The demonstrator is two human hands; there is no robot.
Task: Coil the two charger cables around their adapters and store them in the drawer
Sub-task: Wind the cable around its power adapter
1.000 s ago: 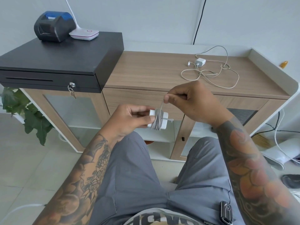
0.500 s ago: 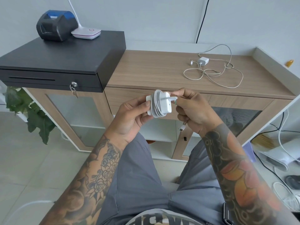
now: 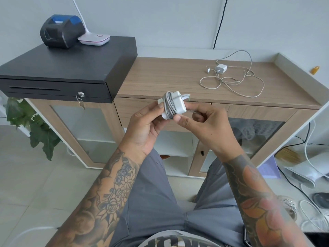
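Out in front of the wooden cabinet, both hands are up at mid-frame, working one white adapter point(image 3: 175, 106) between them. Its grey cable point(image 3: 168, 106) is wrapped round the body in tight turns, and the left hand point(image 3: 145, 125) pinches the adapter from the left side, thumb on the near edge, fingers curled behind. The right hand point(image 3: 207, 127) grips from the right, thumb pressed against the lower coils, fingers folded round the cable's loose tail, whose end pokes out just above the adapter's top corner.

Back on the worktop point(image 3: 160, 77), well apart from the hands, the second adapter point(image 3: 221, 68) lies with its cable point(image 3: 236, 84) sprawled in loose loops across the wood, not yet coiled. The drawers under the worktop edge look closed.

Over on the left, a black cash drawer point(image 3: 67, 68) sits on the cabinet, key in its lock, with a receipt printer point(image 3: 60, 31) and a white lamp base point(image 3: 94, 39) on top.
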